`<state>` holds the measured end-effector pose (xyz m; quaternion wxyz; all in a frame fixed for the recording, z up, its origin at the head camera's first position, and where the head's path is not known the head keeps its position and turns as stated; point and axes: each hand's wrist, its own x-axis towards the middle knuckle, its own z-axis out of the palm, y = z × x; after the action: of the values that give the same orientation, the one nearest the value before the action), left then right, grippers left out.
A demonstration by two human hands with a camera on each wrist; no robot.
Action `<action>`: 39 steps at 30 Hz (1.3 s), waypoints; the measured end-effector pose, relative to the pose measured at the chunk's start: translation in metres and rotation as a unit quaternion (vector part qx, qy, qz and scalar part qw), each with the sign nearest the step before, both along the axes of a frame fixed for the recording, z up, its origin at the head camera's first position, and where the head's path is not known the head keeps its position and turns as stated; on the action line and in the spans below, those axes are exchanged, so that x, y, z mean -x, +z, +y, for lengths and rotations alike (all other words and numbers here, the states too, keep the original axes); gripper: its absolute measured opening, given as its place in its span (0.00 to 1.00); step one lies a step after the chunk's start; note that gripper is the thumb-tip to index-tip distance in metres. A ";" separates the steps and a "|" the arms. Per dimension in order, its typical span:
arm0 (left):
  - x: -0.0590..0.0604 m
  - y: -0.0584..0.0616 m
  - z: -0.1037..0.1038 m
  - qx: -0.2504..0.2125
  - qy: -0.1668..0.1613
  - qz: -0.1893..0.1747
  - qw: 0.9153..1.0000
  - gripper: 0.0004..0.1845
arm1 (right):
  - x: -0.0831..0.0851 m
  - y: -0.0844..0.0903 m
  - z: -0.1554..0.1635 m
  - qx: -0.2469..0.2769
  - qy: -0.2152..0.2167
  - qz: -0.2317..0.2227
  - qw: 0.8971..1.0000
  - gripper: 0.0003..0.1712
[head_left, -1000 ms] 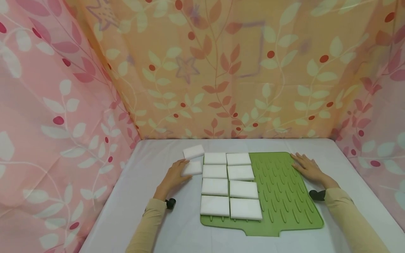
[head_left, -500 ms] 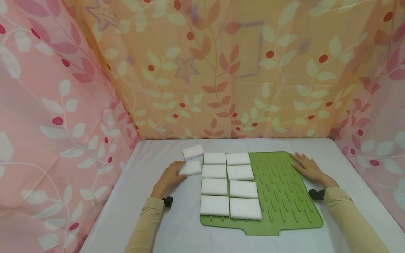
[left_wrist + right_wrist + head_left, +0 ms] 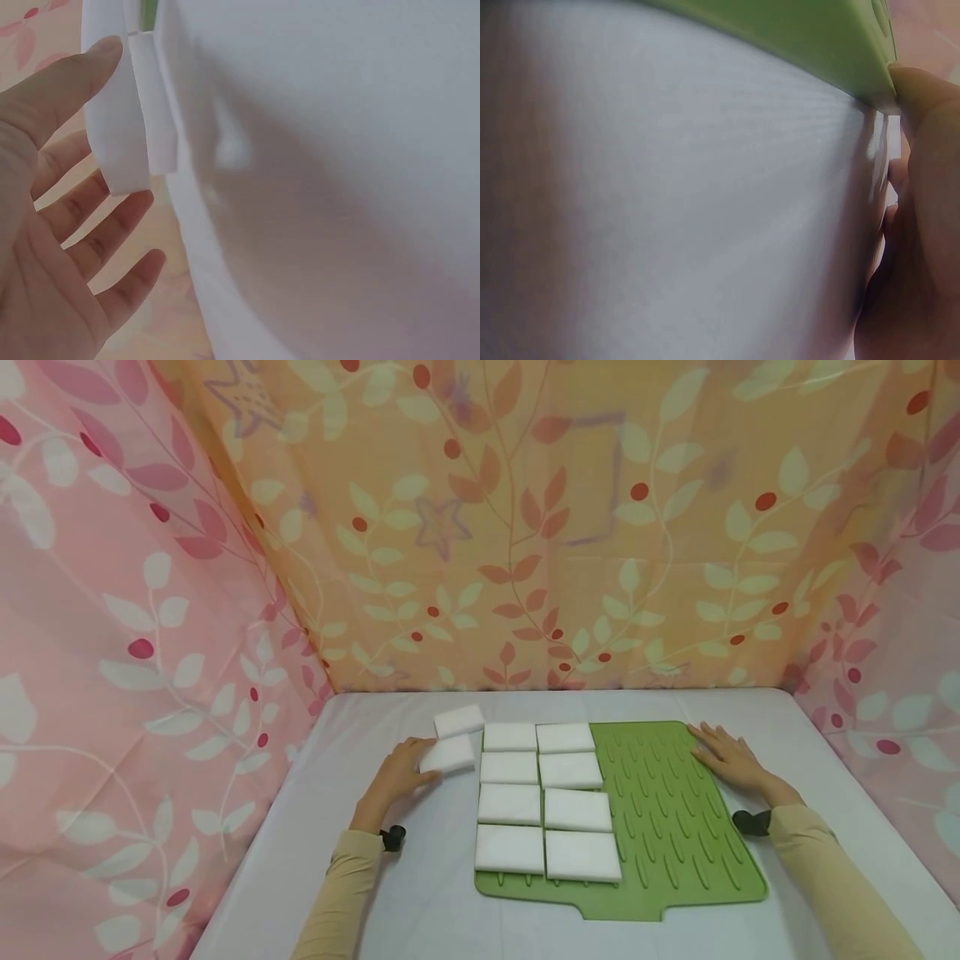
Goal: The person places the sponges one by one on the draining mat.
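My left hand pinches a white sponge left of the green mat. In the left wrist view the thumb lies on one broad face of this sponge, with fingers behind it. Just beyond it, a second loose sponge lies on the tablecloth. Several more white sponges lie flat in two columns on the mat's left half. My right hand rests with straight fingers at the mat's right edge. In the right wrist view, its thumb touches the mat's edge; the other fingers are partly hidden.
A white cloth covers the table. Patterned fabric walls, one orange at the back and a pink one on the left, enclose it. A third wall stands on the right. Each wrist wears a small black device.
My left hand has drawn the nearer loose sponge slightly left, away from the mat, and its near edge now looks tilted. The right hand stays in place.
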<state>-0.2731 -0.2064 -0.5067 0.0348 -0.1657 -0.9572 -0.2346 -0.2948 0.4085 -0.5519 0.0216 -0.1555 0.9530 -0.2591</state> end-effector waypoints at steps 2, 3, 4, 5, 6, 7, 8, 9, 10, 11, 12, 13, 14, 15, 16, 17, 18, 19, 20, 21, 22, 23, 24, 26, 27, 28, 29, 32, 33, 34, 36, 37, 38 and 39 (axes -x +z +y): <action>-0.001 0.004 0.002 -0.002 0.004 0.003 1.000 0.35 | -0.001 0.000 0.000 0.000 0.000 -0.004 1.000 0.35; -0.001 0.005 0.003 -0.001 0.005 0.005 1.000 0.35 | -0.001 0.001 0.000 0.001 0.000 -0.006 1.000 0.35; 0.000 0.006 0.004 -0.002 0.005 0.008 1.000 0.35 | -0.001 0.001 0.000 0.001 0.000 -0.008 1.000 0.35; 0.000 0.007 0.005 -0.003 0.005 0.011 1.000 0.35 | -0.001 0.001 0.000 0.001 -0.001 -0.008 1.000 0.35; 0.000 0.008 0.007 -0.004 0.003 0.013 1.000 0.35 | -0.001 0.001 0.000 0.001 -0.001 -0.008 1.000 0.35; 0.000 0.009 0.008 -0.006 0.003 0.014 1.000 0.35 | -0.001 0.002 0.000 0.002 -0.001 -0.008 1.000 0.35; 0.000 0.010 0.009 -0.009 0.001 0.017 1.000 0.35 | -0.001 0.002 0.000 0.003 -0.001 -0.006 1.000 0.35; 0.000 0.012 0.011 -0.011 0.000 0.019 1.000 0.35 | -0.001 0.002 0.000 0.003 0.000 -0.003 1.000 0.35; -0.001 0.013 0.012 -0.013 0.001 0.019 1.000 0.35 | -0.001 0.002 0.000 0.004 0.001 -0.002 1.000 0.35; -0.001 0.014 0.013 -0.015 0.001 0.020 1.000 0.35 | -0.001 0.002 -0.001 0.005 0.002 -0.001 1.000 0.35; -0.001 0.015 0.015 -0.016 0.003 0.018 1.000 0.35 | -0.002 0.002 -0.001 0.007 0.002 0.000 1.000 0.35; -0.002 0.016 0.016 -0.017 0.004 0.016 1.000 0.35 | -0.002 0.003 -0.001 0.008 0.004 0.001 1.000 0.35; -0.001 0.017 0.018 -0.018 0.005 0.014 1.000 0.35 | -0.002 0.002 -0.001 0.008 0.003 0.003 1.000 0.34; -0.001 0.018 0.019 -0.017 0.006 0.013 1.000 0.35 | -0.002 0.002 -0.002 0.008 0.004 0.001 1.000 0.34; -0.001 0.018 0.021 -0.017 0.006 0.013 1.000 0.35 | -0.002 0.002 -0.002 0.007 0.003 -0.001 1.000 0.35; -0.001 0.019 0.022 -0.020 0.006 0.011 1.000 0.35 | -0.001 0.001 -0.002 0.006 0.003 -0.001 1.000 0.35; 0.000 0.019 0.024 -0.020 0.005 0.012 1.000 0.35 | -0.001 0.001 -0.002 0.005 0.002 -0.001 1.000 0.35; 0.001 0.020 0.025 -0.023 0.003 0.013 1.000 0.35 | 0.000 0.001 -0.002 0.003 0.002 -0.001 1.000 0.35; 0.001 0.020 0.027 -0.024 0.002 0.014 1.000 0.35 | 0.000 0.000 -0.002 0.002 0.001 -0.001 1.000 0.35; 0.002 0.021 0.029 -0.026 -0.001 0.016 1.000 0.34 | 0.000 0.000 -0.002 0.001 0.002 -0.003 1.000 0.35; 0.003 0.021 0.031 -0.026 -0.003 0.016 1.000 0.34 | 0.000 0.000 -0.002 0.001 0.002 -0.004 1.000 0.35; 0.003 0.022 0.033 -0.027 -0.005 0.016 0.999 0.34 | 0.000 0.001 -0.002 0.001 0.002 -0.003 1.000 0.35; 0.004 0.023 0.036 -0.027 -0.008 0.015 0.999 0.34 | -0.001 0.001 -0.002 0.002 0.002 -0.003 1.000 0.35; 0.005 0.024 0.041 -0.029 -0.012 0.009 0.999 0.34 | -0.001 0.001 -0.002 0.001 0.002 -0.003 1.000 0.35; 0.005 0.025 0.044 -0.029 -0.014 0.006 0.999 0.34 | -0.001 0.001 -0.002 0.001 0.002 -0.003 1.000 0.35; 0.006 0.025 0.046 -0.028 -0.016 0.004 0.999 0.34 | -0.001 0.002 -0.002 0.000 0.002 -0.003 1.000 0.35; 0.006 0.026 0.049 -0.028 -0.019 0.001 0.999 0.34 | -0.002 0.002 -0.002 0.000 0.002 -0.002 1.000 0.35; 0.008 0.027 0.058 -0.021 -0.032 0.002 0.999 0.34 | -0.001 0.002 -0.002 -0.001 0.003 -0.003 1.000 0.35; 0.008 0.027 0.061 -0.016 -0.038 0.002 0.999 0.34 | -0.001 0.001 -0.001 -0.002 0.003 -0.002 1.000 0.35; 0.009 0.027 0.064 -0.012 -0.043 0.004 0.999 0.35 | -0.001 0.001 -0.001 -0.002 0.003 -0.002 1.000 0.35; 0.010 0.027 0.070 -0.006 -0.055 0.006 0.998 0.35 | -0.001 0.001 -0.001 -0.003 0.002 -0.001 1.000 0.35; 0.011 0.026 0.073 -0.004 -0.060 0.006 0.998 0.35 | -0.001 0.000 -0.001 -0.004 0.002 -0.001 1.000 0.35; 0.011 0.026 0.076 -0.001 -0.063 0.005 0.998 0.35 | -0.001 0.000 -0.001 -0.005 0.002 0.000 1.000 0.35; 0.012 0.027 0.078 0.002 -0.067 0.006 0.998 0.35 | -0.001 0.000 -0.001 -0.005 0.001 0.000 1.000 0.35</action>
<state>-0.2849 -0.1279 -0.4800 0.0248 -0.2305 -0.9444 -0.2333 -0.2933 0.4078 -0.5518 0.0229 -0.1562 0.9540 -0.2548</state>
